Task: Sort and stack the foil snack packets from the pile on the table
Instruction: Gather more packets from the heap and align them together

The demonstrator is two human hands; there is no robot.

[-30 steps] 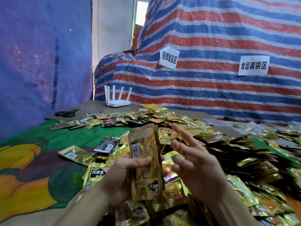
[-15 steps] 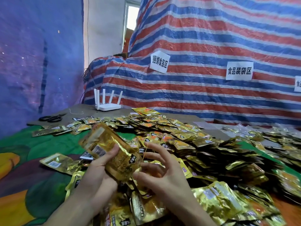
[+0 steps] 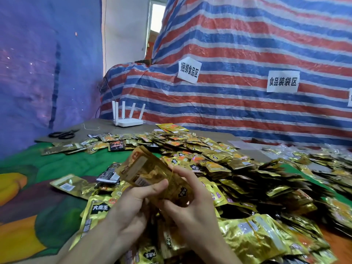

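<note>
**Head view: left hand (image 3: 130, 209) and right hand (image 3: 191, 203) clasp one bundle (image 3: 149, 168) over the pile (image 3: 238, 168)**

Far left of the bundle and well beyond it, black scissors (image 3: 62, 134) lie on the bare brown strip of the worktop (image 3: 91, 128). Left of the bundle and lower, a green patterned cloth (image 3: 57, 164) covers the surface, and a single gold packet (image 3: 70, 184) lies flat on it. Beyond the bundle and slightly left, a white router (image 3: 128, 121) stands with its antennas up.

The left hand grips the bundle from the lower left. Its thumb lies across the front face and its fingers are hidden behind. The bundle is several gold foil packets pressed together. It is tilted so its upper end leans left, and it is held in the air just above loose packets. The right hand holds the bundle's lower right end, with its fingers curled round the edge.

Right of the bundle and behind it, the pile of foil packets is heaped across the worktop to the frame's edge. Above the bundle to the right, one white paper sign (image 3: 189, 70) and another (image 3: 283, 81) farther right hang on a red, white and blue striped tarpaulin (image 3: 247, 44).
</note>
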